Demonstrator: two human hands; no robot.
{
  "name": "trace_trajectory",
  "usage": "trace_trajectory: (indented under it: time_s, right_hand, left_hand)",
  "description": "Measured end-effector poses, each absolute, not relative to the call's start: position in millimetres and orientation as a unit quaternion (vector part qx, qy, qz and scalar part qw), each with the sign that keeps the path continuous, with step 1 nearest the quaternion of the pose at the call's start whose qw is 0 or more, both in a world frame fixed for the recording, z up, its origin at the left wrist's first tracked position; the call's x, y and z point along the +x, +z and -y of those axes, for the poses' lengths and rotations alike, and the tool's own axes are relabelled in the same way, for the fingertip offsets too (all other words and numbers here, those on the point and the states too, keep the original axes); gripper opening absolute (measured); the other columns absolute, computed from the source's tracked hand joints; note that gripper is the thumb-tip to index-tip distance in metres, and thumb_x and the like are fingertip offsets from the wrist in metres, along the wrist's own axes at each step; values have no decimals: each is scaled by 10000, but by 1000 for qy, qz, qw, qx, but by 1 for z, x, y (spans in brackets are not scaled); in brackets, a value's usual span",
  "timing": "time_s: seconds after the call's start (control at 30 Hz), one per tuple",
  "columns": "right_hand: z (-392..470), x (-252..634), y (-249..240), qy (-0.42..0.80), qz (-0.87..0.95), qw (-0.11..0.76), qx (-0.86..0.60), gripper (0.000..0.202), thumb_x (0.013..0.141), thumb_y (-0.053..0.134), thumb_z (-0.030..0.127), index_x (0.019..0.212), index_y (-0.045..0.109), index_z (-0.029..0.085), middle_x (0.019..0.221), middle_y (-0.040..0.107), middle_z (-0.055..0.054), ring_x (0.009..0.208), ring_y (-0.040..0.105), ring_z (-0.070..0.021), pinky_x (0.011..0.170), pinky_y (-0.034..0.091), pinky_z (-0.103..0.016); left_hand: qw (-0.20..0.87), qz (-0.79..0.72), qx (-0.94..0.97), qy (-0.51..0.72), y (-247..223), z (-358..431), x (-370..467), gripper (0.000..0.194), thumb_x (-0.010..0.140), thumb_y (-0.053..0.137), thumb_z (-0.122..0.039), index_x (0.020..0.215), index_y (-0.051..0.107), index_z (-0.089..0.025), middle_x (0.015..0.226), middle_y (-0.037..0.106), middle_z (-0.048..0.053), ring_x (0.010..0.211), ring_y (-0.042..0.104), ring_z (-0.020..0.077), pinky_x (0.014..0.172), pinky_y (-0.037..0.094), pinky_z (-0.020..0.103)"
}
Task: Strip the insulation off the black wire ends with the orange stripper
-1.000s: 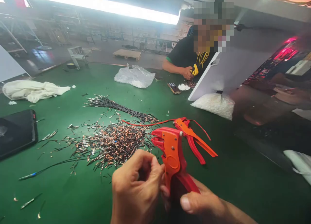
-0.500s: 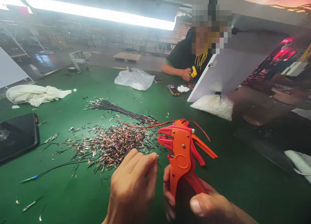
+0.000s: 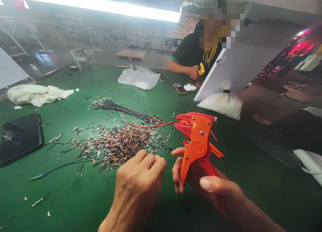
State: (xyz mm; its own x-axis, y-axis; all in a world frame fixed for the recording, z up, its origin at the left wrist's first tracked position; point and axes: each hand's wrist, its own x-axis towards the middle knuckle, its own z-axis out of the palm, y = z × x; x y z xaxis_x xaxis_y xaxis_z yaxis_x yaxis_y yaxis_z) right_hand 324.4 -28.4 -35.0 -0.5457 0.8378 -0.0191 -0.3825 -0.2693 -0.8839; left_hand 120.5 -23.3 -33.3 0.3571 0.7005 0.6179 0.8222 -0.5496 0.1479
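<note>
My right hand (image 3: 223, 191) grips an orange and red wire stripper (image 3: 198, 148) by its handles, with the jaws pointing left. The handles stand apart. To its left, my left hand (image 3: 141, 181) is closed with the knuckles up; its fingertips are turned away, so what they hold, if anything, is hidden. Just beyond that hand lies a heap of short wire offcuts (image 3: 120, 143), black with copper ends. Behind the heap is a bundle of black wires (image 3: 123, 109). A thin red strip (image 3: 151, 126) runs behind the stripper, where an orange handle (image 3: 216, 150) of another tool partly shows.
On the green table (image 3: 83, 201) are a black phone (image 3: 21, 138) at left, a cream cloth (image 3: 40, 94), a clear plastic bag (image 3: 139, 77) and a white filled bag (image 3: 221, 104). Across the table, beside a white panel (image 3: 241, 64), a co-worker's hand (image 3: 194, 72) holds a yellow tool.
My right hand has lifted the wire stripper up and to the right, covering more of the tool behind it. My left hand's fingers have turned further inward.
</note>
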Motion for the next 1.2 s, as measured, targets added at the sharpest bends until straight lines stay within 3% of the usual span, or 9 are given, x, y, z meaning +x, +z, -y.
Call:
trace_trajectory:
  time_s: [0.2,0.33,0.53,0.7,0.83,0.93,1.0,1.1,1.2]
  right_hand:
    - [32,330,-30,717,556,301,-295,550,852,584,430,1354,514,215,1022,632,-78,833,542,-238,791,404,-415]
    - [35,330,-27,690,578,289,-325,543,856,560,429,1357,521,224,958,637,-63,851,524,-248,804,401,-420]
    - [40,331,-25,669,598,280,-342,508,845,567,445,1317,563,258,1012,613,-62,899,513,-260,888,385,-460]
    - [38,327,-36,701,585,283,-294,594,843,600,447,1385,493,229,984,623,-70,903,530,-263,830,402,-436]
    - [36,314,-43,773,465,368,-225,631,743,659,370,1328,506,188,987,620,-69,846,539,-228,806,395,-401]
    - [33,308,-41,797,365,418,-236,535,719,639,387,1206,527,197,906,530,-24,793,498,-200,763,411,-378]
    - [29,308,-43,727,426,429,-324,475,781,654,425,1189,503,235,920,482,-3,801,477,-187,767,406,-362]
    - [26,308,-48,608,523,425,-420,467,830,725,366,1204,459,282,973,451,14,829,454,-168,776,392,-328]
    - [24,301,-50,623,542,406,-391,584,781,794,261,1238,431,272,1104,516,-17,975,523,-194,880,414,-352]
  left_hand:
    - [115,420,-857,-275,-26,26,121,248,911,554,-96,692,564,-211,584,505,-18,600,424,183,562,260,334]
    - [104,418,-857,-282,-18,28,118,230,916,525,-68,748,583,-214,597,514,-18,596,445,184,545,279,329]
    - [-104,456,-824,-321,-14,35,113,118,936,534,-157,1018,595,-216,830,633,14,730,578,184,605,440,297]
    - [-89,475,-814,-323,-19,35,112,249,973,416,-93,802,570,-188,752,576,20,681,539,171,587,431,287]
    - [-69,552,-756,-344,-17,34,114,198,971,429,-126,835,557,-190,705,588,3,617,543,159,566,406,283]
    - [-204,559,-699,-397,-19,40,116,145,977,449,-167,903,568,-206,776,650,8,633,594,140,600,449,264]
    - [-338,500,-681,-415,-22,45,121,154,971,475,-198,876,596,-213,978,686,59,865,662,169,747,506,285]
    - [-504,427,-618,-426,-25,50,132,175,923,597,-316,792,649,-212,1329,570,111,1322,477,269,1012,443,376]
    - [-588,375,-553,-456,-24,47,143,259,866,671,-441,750,665,-210,1345,538,120,1364,395,305,1046,414,412]
